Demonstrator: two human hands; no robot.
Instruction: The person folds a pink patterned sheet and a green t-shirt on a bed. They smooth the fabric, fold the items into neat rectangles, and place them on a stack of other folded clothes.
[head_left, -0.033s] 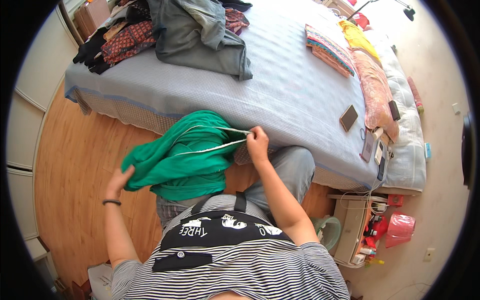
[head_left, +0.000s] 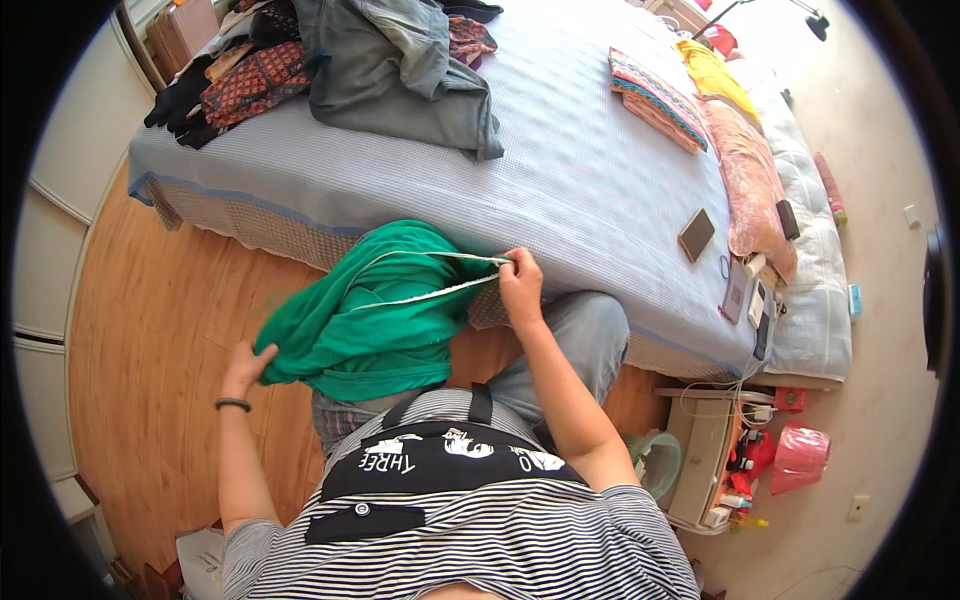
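A bunched green cloth with white trim (head_left: 395, 330) lies over my lap, between my body and the bed's near side. My right hand (head_left: 521, 288) pinches a white-trimmed edge and pulls it taut to the right, so the two trimmed lines meet at my fingers. At the cloth's left end, my left hand (head_left: 245, 366) grips the fabric, its thumb on top and its other fingers mostly hidden. Whether the cloth is a garment, and of what kind, I cannot tell from its folds.
Ahead is a bed with a light blue cover (head_left: 560, 190). On it lie grey-blue jeans (head_left: 400, 90), a heap of dark and patterned clothes (head_left: 255, 90), a folded striped cloth (head_left: 660, 100) and a dark phone (head_left: 696, 236). A bedside cabinet (head_left: 700, 450) stands right.
My left hand has shifted slightly right and down with its end of the cloth. My right hand has moved a little right and up, holding the trimmed edge.
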